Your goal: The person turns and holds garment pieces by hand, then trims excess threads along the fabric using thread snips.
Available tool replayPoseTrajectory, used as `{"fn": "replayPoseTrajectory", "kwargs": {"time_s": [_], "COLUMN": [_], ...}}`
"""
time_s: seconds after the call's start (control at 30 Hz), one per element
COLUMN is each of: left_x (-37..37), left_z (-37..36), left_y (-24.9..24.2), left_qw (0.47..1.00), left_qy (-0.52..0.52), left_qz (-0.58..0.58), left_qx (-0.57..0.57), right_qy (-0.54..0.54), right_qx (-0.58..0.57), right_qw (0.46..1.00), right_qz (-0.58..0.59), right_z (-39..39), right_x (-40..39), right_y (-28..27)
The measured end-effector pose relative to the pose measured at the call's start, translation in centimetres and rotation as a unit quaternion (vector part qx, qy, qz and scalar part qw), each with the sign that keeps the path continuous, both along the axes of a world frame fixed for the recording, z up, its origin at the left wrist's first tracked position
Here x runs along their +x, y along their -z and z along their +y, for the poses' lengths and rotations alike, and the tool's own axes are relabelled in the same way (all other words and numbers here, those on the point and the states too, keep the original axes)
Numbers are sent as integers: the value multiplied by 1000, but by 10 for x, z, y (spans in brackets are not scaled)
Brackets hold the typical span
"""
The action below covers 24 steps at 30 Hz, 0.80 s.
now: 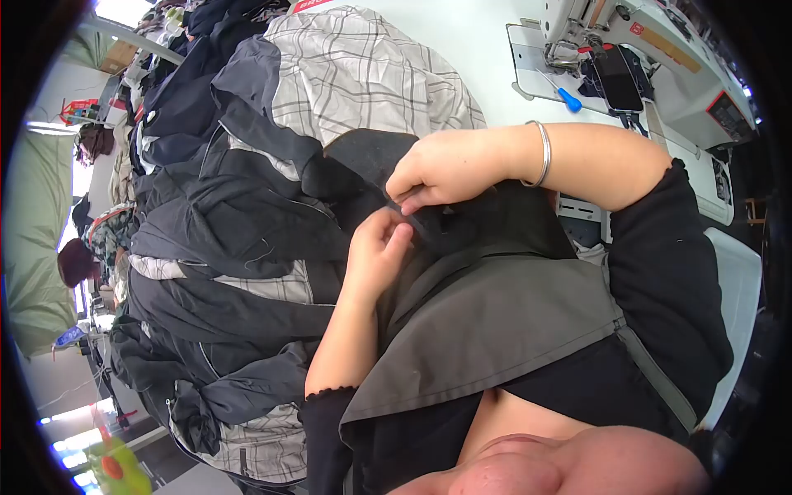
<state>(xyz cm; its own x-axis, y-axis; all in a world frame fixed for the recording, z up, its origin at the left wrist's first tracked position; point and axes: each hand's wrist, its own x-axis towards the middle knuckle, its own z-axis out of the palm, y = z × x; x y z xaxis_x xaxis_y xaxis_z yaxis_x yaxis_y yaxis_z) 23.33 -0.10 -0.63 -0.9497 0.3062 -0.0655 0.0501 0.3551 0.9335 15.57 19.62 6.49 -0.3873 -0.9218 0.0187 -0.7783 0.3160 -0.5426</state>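
Note:
A dark jacket (371,153) with a pale plaid lining (355,74) lies partly on the white table and reaches my lap. My left hand (379,247) pinches the dark cloth near its edge, thumb against fingers. Close above it, my right hand (437,169), with a silver bangle (544,153) on the wrist, is closed on the same dark cloth. The fingertips of both hands almost meet. Whether anything small is between them is hidden.
More dark jackets with plaid linings are heaped (239,239) at the left. A sewing machine (660,58) stands at the upper right on the white table (462,41). Near it lie a blue-handled screwdriver (569,101) and a black phone (619,78).

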Motion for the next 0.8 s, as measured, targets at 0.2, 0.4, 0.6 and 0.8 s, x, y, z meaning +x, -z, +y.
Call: {"fn": "replayPoseTrajectory", "kwargs": {"time_s": [0.2,0.4,0.6,0.8], "left_x": [-7,4,12,13], "left_z": [15,4,-13,6], "left_y": [-13,-53,-46,-51], "left_qw": [990,929,921,902], "left_qy": [5,84,26,42], "left_qz": [136,283,287,335], "left_qx": [-22,-225,-262,-269], "right_qy": [62,41,168,106], "right_qx": [-114,-175,-126,-151], "right_qw": [955,980,977,972], "right_qz": [-266,84,-36,149], "right_z": [-5,10,55,22], "right_x": [4,10,-7,17], "right_y": [6,14,26,-8]}}
